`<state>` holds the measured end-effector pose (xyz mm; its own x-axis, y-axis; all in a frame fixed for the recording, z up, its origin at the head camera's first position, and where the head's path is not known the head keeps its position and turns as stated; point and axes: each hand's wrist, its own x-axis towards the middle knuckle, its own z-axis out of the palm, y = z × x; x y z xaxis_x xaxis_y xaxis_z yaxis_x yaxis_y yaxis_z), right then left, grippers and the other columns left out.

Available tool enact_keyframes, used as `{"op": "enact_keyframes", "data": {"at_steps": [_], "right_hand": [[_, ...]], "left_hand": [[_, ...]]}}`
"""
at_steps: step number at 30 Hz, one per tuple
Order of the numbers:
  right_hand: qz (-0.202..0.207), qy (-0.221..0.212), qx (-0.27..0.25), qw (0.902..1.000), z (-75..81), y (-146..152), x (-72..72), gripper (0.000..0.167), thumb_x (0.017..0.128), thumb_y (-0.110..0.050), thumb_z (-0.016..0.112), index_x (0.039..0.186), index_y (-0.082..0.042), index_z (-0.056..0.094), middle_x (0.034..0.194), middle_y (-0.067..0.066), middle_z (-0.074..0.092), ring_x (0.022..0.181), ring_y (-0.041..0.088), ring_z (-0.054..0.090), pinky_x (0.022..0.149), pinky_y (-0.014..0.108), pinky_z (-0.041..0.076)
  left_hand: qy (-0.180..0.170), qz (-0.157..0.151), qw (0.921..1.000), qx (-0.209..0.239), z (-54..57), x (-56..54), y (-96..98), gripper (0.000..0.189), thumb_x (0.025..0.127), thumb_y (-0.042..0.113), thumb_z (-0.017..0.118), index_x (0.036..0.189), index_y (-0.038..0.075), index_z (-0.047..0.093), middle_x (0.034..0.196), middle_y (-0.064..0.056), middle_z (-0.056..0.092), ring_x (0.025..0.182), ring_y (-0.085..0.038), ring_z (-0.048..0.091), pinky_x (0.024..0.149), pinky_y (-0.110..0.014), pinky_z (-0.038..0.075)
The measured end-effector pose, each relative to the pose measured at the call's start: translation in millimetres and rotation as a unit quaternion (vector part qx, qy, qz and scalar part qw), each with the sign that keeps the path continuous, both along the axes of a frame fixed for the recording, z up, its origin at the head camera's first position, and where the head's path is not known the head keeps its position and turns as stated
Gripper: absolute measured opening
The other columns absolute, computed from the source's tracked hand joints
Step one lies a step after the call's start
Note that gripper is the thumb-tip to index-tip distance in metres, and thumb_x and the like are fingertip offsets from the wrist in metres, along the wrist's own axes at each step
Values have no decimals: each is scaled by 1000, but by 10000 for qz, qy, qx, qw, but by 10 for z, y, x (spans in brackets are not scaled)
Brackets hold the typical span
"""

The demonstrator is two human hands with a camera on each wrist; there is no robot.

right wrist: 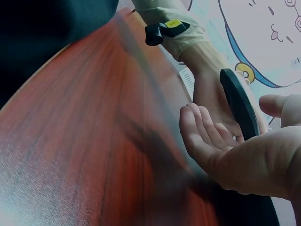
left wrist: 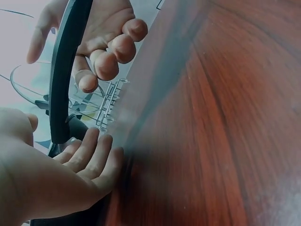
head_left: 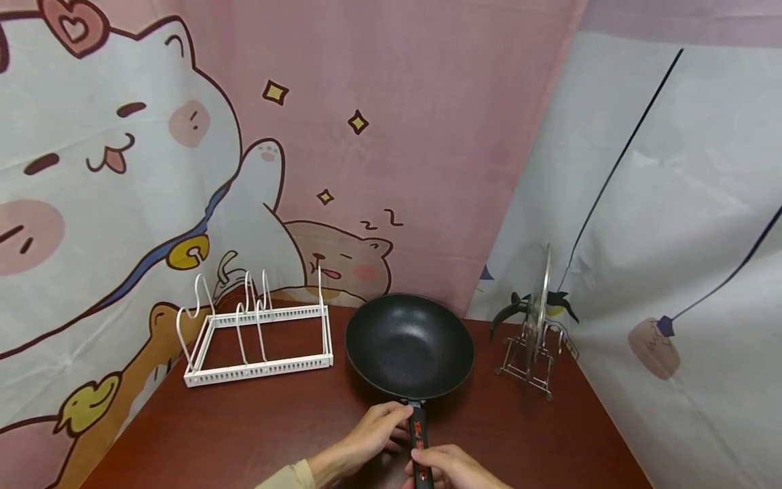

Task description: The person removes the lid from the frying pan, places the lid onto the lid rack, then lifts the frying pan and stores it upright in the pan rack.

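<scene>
A black wok (head_left: 409,346) sits on the table, its long black handle (head_left: 419,435) toward me with red markings on top. My left hand (head_left: 369,435) is at the handle's pan end, thumb above its edge and relaxed fingers below. My right hand (head_left: 455,467) is around the handle's near end, thumb over it and fingers underneath. In the right wrist view, a gap shows between the handle (right wrist: 240,103) and the loosely bent fingers of the right hand (right wrist: 254,160). The left wrist view has the left hand (left wrist: 70,174) beside the handle (left wrist: 66,70), its thumb apart from it.
A white rack (head_left: 256,370) with upright dividers stands left of the wok. On the right, a small wire rack (head_left: 527,372) holds a glass lid (head_left: 542,299) on edge. A printed cloth (head_left: 427,136) hangs behind the reddish-brown table (head_left: 489,435).
</scene>
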<state>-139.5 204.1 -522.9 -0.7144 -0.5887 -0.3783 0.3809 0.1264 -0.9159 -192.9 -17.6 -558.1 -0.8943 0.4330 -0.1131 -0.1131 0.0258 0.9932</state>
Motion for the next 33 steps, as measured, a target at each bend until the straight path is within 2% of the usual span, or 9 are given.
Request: {"op": "enact_keyframes", "data": {"at_steps": [7, 12, 16, 20, 24, 27, 33], "right_hand": [[-72, -37, 108, 9999, 1, -48, 32, 47, 115, -39, 54, 124, 0, 78, 102, -4, 85, 83, 2, 77, 78, 19, 61], [-110, -114, 126, 9998, 7, -86, 50, 45, 116, -36, 54, 123, 1, 79, 98, -7, 82, 83, 0, 74, 78, 18, 61], [-189, -145, 127, 9996, -8, -109, 67, 44, 116, -35, 55, 121, 0, 80, 97, -7, 81, 83, 0, 73, 78, 17, 60], [-208, -31, 171, 9996, -36, -133, 79, 42, 115, -34, 56, 120, 0, 80, 97, -7, 79, 85, 2, 71, 79, 18, 59], [-197, 90, 158, 9996, -46, -153, 87, 39, 114, -33, 57, 118, -2, 80, 96, -8, 77, 85, 2, 69, 79, 18, 58], [-251, 116, 127, 9995, -40, -168, 93, 36, 113, -33, 58, 115, -5, 81, 95, -8, 76, 83, 2, 68, 78, 18, 57], [-414, -70, 113, 9991, -63, -188, 104, 31, 113, -33, 60, 112, -9, 81, 93, -8, 78, 82, 1, 69, 77, 17, 59]], "left_hand": [[-369, 52, 9987, 349, -5, -9, 90, 38, 114, 38, 58, 123, 3, 73, 101, -2, 78, 91, -15, 75, 80, -35, 65], [-504, 3, 9970, 587, -10, -13, 138, 36, 115, 38, 58, 120, 5, 71, 110, -10, 85, 89, -14, 77, 77, -31, 64], [-663, -136, 9943, 818, -2, -21, 167, 41, 116, 40, 56, 125, 3, 69, 119, -17, 85, 96, -18, 81, 79, -30, 65], [-756, -214, 9916, 1030, -6, -25, 200, 44, 116, 39, 54, 131, 1, 68, 118, -18, 85, 108, -25, 83, 86, -33, 67], [-855, -250, 9886, 1218, -31, -37, 233, 43, 117, 39, 54, 131, 1, 69, 119, -20, 85, 114, -32, 84, 90, -38, 68], [-972, -319, 9853, 1369, -57, -64, 251, 42, 117, 39, 55, 129, 2, 70, 120, -20, 85, 116, -33, 84, 93, -40, 69], [-1145, -516, 9804, 1520, -71, -117, 241, 39, 117, 37, 54, 128, 4, 70, 121, -16, 85, 115, -26, 83, 97, -40, 68]]}}
